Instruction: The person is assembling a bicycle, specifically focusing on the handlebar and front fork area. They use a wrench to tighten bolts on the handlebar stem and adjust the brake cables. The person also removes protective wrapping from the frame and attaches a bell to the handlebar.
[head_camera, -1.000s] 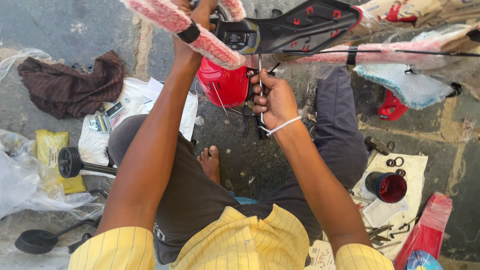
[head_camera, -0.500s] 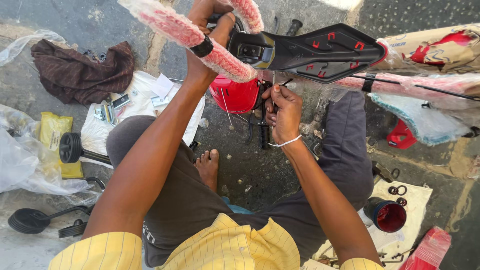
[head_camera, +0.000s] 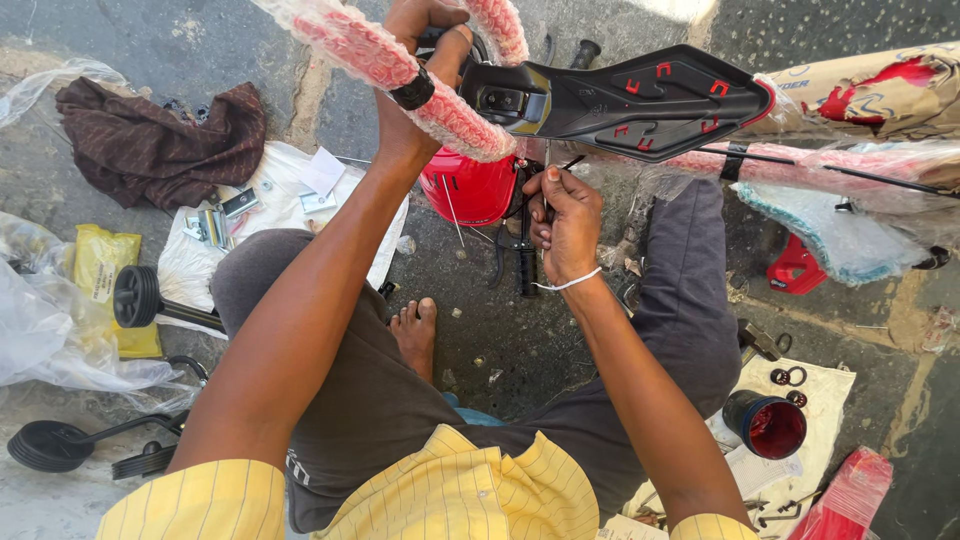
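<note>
Bicycle frame (head_camera: 400, 62): tubular, wrapped in pink foam netting under clear crinkled plastic film, crossing the top of the view above the seated person's lap; a second wrapped tube (head_camera: 800, 165) runs right with a thin black cable along it. Saddle (head_camera: 640, 100): long moulded black plastic, matte, with small red inlays, mounted on the frame between the two hands. Plastic sheeting (head_camera: 50, 330): clear, crumpled, on the stone paving at left. Cloth (head_camera: 150, 145): dark brown, finely patterned, bunched in soft folds at upper left. Red guard (head_camera: 470, 188): glossy, rounded, hard plastic, just below the frame. Training wheels (head_camera: 60, 445): black, ribbed discs on thin bent metal arms, lower left; another small black wheel (head_camera: 135, 295) lies on a yellow pouch (head_camera: 100, 270). Left hand (head_camera: 430, 30): raised to the top edge, fingers clenched around a frame part near the saddle's nose. Right hand (head_camera: 565, 220): a white thread at the wrist, fingertips pinched on a thin black cable or rod below the saddle, beside the red guard. Cup (head_camera: 765, 425): short black cylinder, red inside, standing on white paper at right. Washers (head_camera: 788, 377): small dark rings, near the cup. Metal brackets (head_camera: 215, 225): small, bright, flat, on white paper.
</note>
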